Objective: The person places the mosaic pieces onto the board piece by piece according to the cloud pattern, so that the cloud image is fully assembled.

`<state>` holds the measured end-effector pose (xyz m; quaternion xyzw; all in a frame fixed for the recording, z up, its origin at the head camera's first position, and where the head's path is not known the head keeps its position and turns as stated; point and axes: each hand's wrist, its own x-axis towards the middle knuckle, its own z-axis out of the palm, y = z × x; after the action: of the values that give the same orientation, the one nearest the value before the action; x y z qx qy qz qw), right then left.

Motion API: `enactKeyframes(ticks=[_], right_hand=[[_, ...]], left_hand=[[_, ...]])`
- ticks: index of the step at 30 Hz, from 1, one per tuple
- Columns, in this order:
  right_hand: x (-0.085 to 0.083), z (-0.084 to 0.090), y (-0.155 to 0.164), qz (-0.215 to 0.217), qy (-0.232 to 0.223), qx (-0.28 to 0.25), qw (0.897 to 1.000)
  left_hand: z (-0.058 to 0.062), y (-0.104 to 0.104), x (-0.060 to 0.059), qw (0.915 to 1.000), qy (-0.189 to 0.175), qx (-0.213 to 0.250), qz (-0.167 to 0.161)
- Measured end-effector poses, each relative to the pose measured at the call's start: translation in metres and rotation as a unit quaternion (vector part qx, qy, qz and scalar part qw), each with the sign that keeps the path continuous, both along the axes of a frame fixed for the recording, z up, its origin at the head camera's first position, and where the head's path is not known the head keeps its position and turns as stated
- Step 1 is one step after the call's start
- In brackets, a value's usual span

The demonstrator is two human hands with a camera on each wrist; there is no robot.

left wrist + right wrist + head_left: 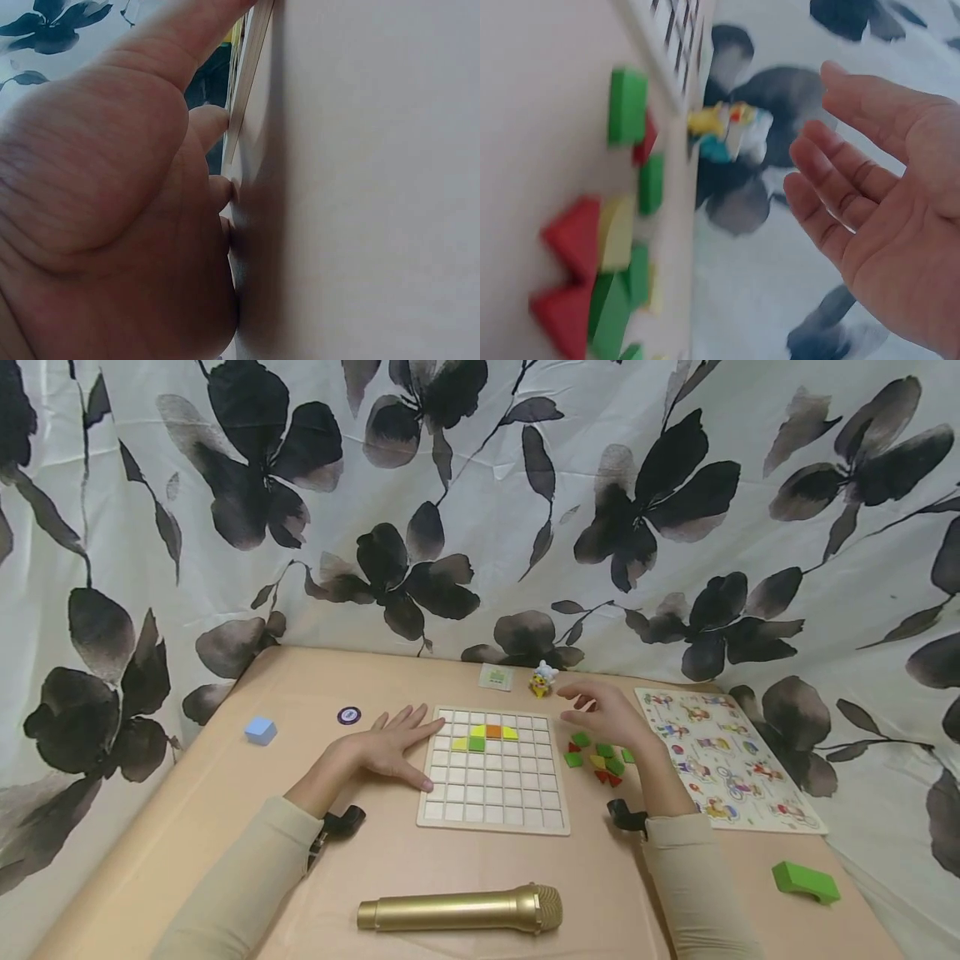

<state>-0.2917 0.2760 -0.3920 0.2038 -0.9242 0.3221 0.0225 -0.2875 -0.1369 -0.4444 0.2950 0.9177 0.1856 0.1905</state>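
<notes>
A pale grid board (pixel 491 785) lies on the table, with several yellow, green and orange pieces set in its upper squares. My left hand (pixel 390 747) rests with fingers spread at its left side, thumb and forefinger touching the edge. In the left wrist view the palm of that hand (pixel 112 172) stands beside the wooden board edge (pixel 251 75). My right hand (pixel 609 714) is raised over the area right of the board, fingers loosely bent and holding nothing. Near it lie loose green pieces (pixel 605 749), red pieces (pixel 566 315) and a yellow piece (pixel 616 232).
At the back stand a small toy figure (pixel 542 679) and a flat card (pixel 496 677). A picture board (pixel 738 760) lies at right, a green block (pixel 806 882) below it. A gold microphone (pixel 457 911) lies in front. A round disc (pixel 348 716) and blue block (pixel 261 731) sit left.
</notes>
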Motion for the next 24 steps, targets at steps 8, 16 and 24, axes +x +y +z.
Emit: enactKeyframes(ticks=[8,16,24], right_hand=[[-0.008,-0.02,0.028,0.015,-0.076,0.044,0.996],[-0.014,-0.037,0.031,0.013,-0.101,0.076,0.992],[-0.014,-0.037,0.029,0.007,-0.103,0.068,0.992]], left_hand=[[0.001,-0.001,0.001,1.0,0.001,0.001,-0.003],[-0.002,-0.002,0.0,1.0,0.005,-0.004,-0.003],[-0.003,-0.003,0.0,0.9996,-0.001,0.025,-0.008]])
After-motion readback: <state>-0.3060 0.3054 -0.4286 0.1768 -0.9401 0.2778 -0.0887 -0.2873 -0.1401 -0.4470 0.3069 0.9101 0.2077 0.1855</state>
